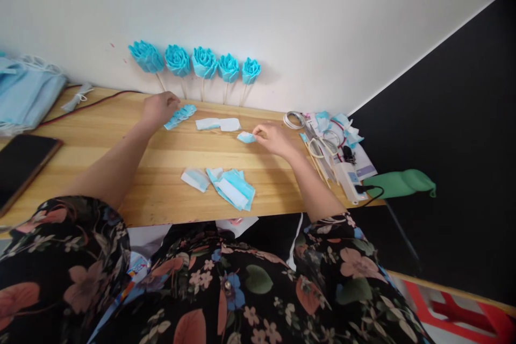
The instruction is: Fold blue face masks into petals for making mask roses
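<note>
My right hand (pixel 273 138) pinches the end of a small blue-and-white fabric piece (pixel 246 137) just over the table. At the left, my left hand (pixel 159 110) has its fingers curled together beside a row of folded blue petals (pixel 182 116); whether anything is between its fingertips is hidden. Two pale strips (pixel 217 124) lie end to end between my hands. Closer to me are a stack of cut blue-and-white pieces (pixel 233 189) and a separate pale piece (pixel 195 179). Several blue fabric roses (pixel 204 63) on thin sticks lean against the wall behind.
Face masks (pixel 30 91) are piled at the far left, with a dark phone (pixel 26 164) in front. To the right lie scissors (pixel 322 146), a tape roll (pixel 294 120), thin sticks, scraps and a power strip (pixel 350 180). A green pouch (pixel 399 183) is at the right edge.
</note>
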`<state>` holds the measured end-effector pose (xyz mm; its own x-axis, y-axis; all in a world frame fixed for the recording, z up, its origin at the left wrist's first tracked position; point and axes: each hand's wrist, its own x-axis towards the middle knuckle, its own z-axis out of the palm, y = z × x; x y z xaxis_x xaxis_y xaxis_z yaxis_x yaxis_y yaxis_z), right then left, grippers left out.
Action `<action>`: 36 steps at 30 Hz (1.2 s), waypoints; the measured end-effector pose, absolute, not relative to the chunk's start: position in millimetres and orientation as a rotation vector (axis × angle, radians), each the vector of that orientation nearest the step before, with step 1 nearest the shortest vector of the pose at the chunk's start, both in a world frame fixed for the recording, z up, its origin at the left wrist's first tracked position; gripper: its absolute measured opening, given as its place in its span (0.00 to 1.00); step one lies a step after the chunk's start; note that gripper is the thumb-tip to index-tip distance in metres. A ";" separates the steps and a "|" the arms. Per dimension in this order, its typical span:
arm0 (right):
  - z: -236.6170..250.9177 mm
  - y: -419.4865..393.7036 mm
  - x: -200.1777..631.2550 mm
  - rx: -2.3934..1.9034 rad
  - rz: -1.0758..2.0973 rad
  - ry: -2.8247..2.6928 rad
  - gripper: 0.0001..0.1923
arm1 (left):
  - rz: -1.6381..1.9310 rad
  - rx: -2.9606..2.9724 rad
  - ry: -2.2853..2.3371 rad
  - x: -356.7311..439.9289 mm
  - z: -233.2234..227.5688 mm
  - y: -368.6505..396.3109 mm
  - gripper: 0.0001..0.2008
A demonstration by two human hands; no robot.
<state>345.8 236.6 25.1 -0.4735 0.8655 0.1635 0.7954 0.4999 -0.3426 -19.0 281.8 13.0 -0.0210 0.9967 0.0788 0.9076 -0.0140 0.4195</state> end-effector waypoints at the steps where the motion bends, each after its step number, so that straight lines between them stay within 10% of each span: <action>1: 26.1 236.3 344.1 -1.398 0.349 -2.393 0.06 | 0.541 2.015 2.007 -18.0 14.3 278.7 0.20; 13: 19.0 237.0 331.4 -1.240 0.808 -1.976 0.13 | 0.390 2.303 1.938 -28.5 12.0 262.5 0.30; 19: 23.0 229.0 316.4 -1.275 0.588 -1.946 0.10 | 0.966 1.876 1.556 38.6 34.6 221.0 0.20; 25: 32.6 209.0 271.0 -1.160 0.120 -2.122 0.13 | 0.947 1.102 0.879 83.6 27.7 198.0 0.32; 36: 21.5 223.9 268.4 -1.083 0.301 -2.006 0.18 | 1.214 0.836 0.990 75.8 14.8 198.4 0.15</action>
<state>268.4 223.9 21.5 -0.2967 0.7822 0.5479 0.5869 0.6019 -0.5415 75.8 198.4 14.8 0.0636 0.9853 -0.1588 -0.3537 0.1711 0.9196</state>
